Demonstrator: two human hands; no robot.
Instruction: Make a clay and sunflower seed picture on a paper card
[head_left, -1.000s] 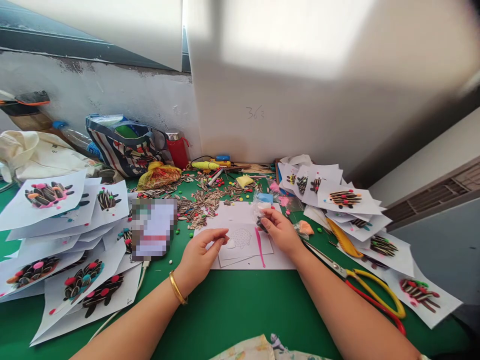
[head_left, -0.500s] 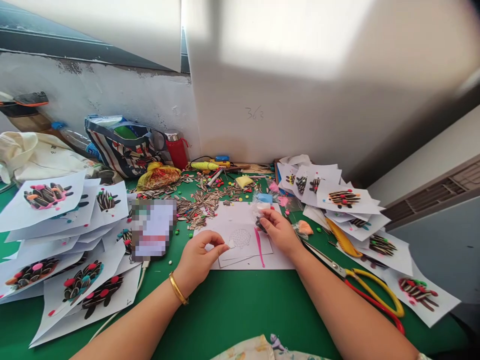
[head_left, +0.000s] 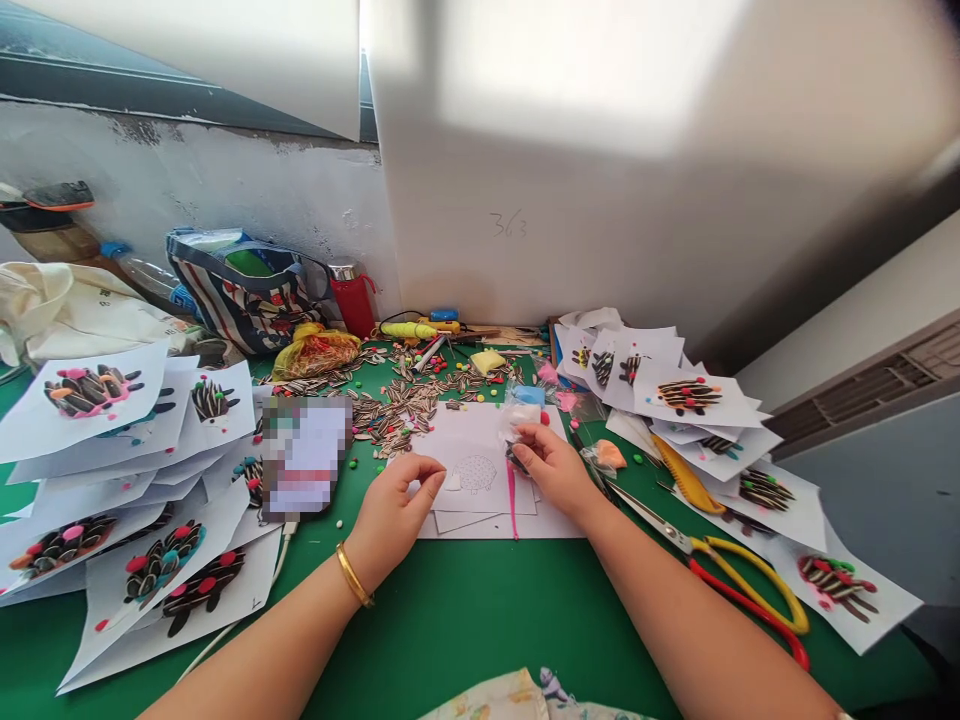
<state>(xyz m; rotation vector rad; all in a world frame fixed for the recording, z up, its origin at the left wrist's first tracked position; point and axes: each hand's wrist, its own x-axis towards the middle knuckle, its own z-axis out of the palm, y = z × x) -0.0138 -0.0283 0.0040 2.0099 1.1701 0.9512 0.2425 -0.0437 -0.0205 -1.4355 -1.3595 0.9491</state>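
Observation:
My left hand (head_left: pixel 401 500), with a gold bangle on its wrist, hovers at the left edge of the drawing paper (head_left: pixel 442 440). Its thumb and index finger are pinched together; whatever may be between them is too small to see. Just beside the fingertips, a small white piece (head_left: pixel 453 481) shows next to a hedgehog-like outline drawing (head_left: pixel 478 474). My right hand (head_left: pixel 551 465) grips a small clear plastic bag (head_left: pixel 514 432) with dark material in it, partly hidden by the fingers. Under that hand lies a pink plastic tool (head_left: pixel 513 505).
Sunflower seeds (head_left: pixel 397 410) and coloured balls lie scattered behind the paper. A phone (head_left: pixel 307 455) and seed-decorated cards (head_left: pixel 105 395) are at left. Scissors (head_left: pixel 705 550), a yellow cutter (head_left: pixel 686 478) and more cards (head_left: pixel 682 395) are at right. A red flask (head_left: pixel 352 305) stands at the back.
My left hand has lifted slightly and moved left, away from the small white piece. The drawing paper and the pink tool have shifted a little left, and my right hand has moved slightly left with the bag.

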